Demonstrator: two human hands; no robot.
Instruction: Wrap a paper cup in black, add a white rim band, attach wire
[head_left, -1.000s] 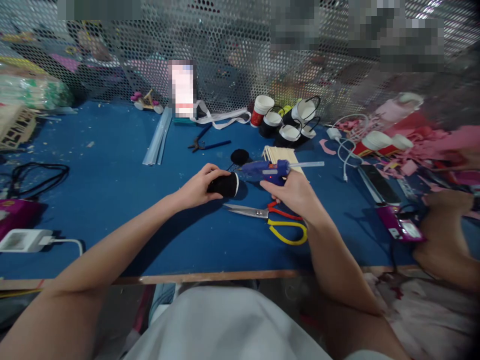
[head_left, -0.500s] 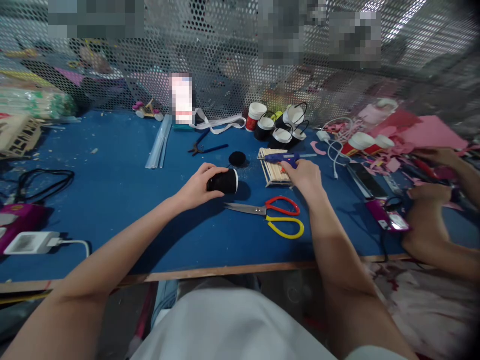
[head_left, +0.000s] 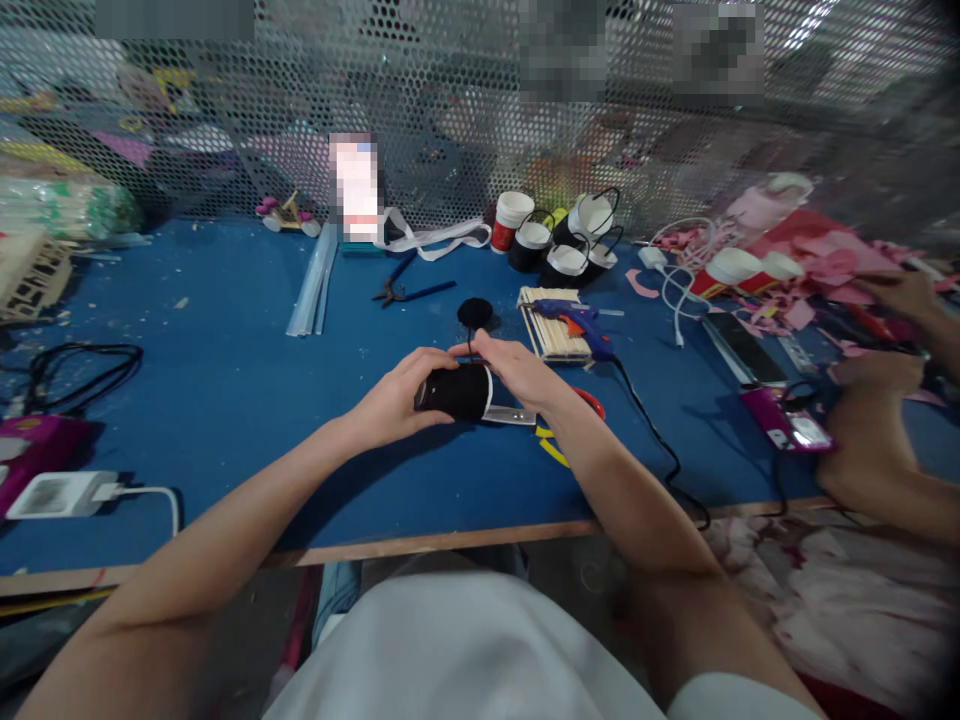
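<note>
A paper cup wrapped in black yarn (head_left: 461,393) lies on its side in my left hand (head_left: 401,395), its white rim facing right. My left fingers curl over its top, with the thumb below. My right hand (head_left: 517,372) is at the cup's rim, fingertips pressed together on a strand of black yarn (head_left: 471,347). That strand runs up to a black yarn ball (head_left: 475,313) just beyond the fingers. Scissors (head_left: 512,415) with red and yellow handles lie under my right wrist, partly hidden. A blue glue gun (head_left: 574,318) rests on a small rack of wooden sticks (head_left: 556,347).
Black-wrapped cups with handles (head_left: 566,262) stand at the back beside a red cup (head_left: 512,225). Pliers (head_left: 397,292) and clear glue sticks (head_left: 311,285) lie behind left. The glue gun's cord (head_left: 649,420) crosses the table edge. At right, another person's arm (head_left: 874,420) is near pink scraps.
My right hand has let go of the glue gun, leaving it on the stick rack, and moved left to the yarn by the cup. The cup has shifted slightly right and towards me.
</note>
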